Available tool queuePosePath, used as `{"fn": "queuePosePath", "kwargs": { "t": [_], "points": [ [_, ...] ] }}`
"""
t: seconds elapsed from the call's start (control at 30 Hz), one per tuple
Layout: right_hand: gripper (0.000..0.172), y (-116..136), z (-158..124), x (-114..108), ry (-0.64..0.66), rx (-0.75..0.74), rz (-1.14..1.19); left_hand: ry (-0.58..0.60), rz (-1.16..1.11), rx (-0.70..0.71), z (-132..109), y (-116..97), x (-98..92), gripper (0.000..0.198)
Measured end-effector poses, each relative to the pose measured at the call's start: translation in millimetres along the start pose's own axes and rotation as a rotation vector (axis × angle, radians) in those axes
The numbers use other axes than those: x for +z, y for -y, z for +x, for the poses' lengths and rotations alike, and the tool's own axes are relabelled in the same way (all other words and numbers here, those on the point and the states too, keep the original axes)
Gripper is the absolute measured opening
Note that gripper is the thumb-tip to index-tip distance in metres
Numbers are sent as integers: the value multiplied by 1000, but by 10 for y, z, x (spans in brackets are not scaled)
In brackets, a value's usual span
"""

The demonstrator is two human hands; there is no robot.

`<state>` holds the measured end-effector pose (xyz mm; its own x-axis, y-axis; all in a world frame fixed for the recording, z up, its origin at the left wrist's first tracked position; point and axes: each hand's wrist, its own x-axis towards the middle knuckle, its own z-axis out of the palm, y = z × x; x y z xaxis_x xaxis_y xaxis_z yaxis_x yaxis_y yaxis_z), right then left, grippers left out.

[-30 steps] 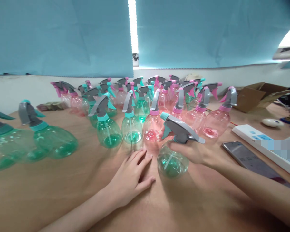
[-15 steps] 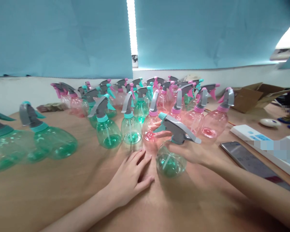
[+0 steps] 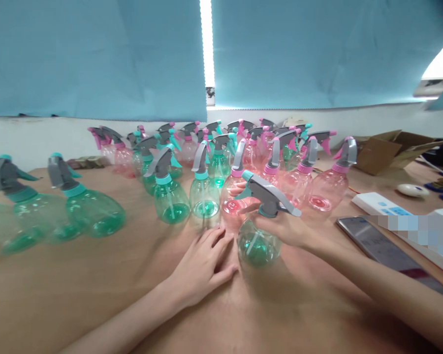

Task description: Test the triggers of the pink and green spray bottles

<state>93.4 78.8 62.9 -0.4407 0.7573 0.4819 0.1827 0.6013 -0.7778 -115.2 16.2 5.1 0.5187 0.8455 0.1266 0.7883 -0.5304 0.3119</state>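
Green, round plastic spray bottle, grey trigger head already fitted, is gripped, not yet released, by your right hand on or just above the tan counter, your left hand spread empty.

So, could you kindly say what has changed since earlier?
The fingers of the right hand have straightened leftward past the trigger; the hand stays around the neck of the front bottle. The left hand still rests palm-down on the table, other bottles unmoved.
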Motion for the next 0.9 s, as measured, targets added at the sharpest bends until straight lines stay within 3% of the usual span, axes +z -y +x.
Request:
{"fn": "queuePosePath", "kwargs": {
  "t": [0.2, 0.43, 0.6, 0.73, 0.9],
  "points": [
    [35, 44, 29, 119, 13, -15, 91, -70, -108, 26, -36, -35, -3, 58],
    [62, 89, 91, 283, 68, -20, 270, -140, -266, -34, -130, -68, 17, 65],
    [65, 166, 107, 424, 99, -4, 301, -191, -361, -76, -265, -71, -19, 70],
    [62, 260, 138, 630, 125, -10, 348, -243, -397, -132, -413, -83, -100, 73],
    [55, 328, 207, 1029, 133, -86, 348, -397, -355, -241, -636, -92, -197, 73]
  ]
}}
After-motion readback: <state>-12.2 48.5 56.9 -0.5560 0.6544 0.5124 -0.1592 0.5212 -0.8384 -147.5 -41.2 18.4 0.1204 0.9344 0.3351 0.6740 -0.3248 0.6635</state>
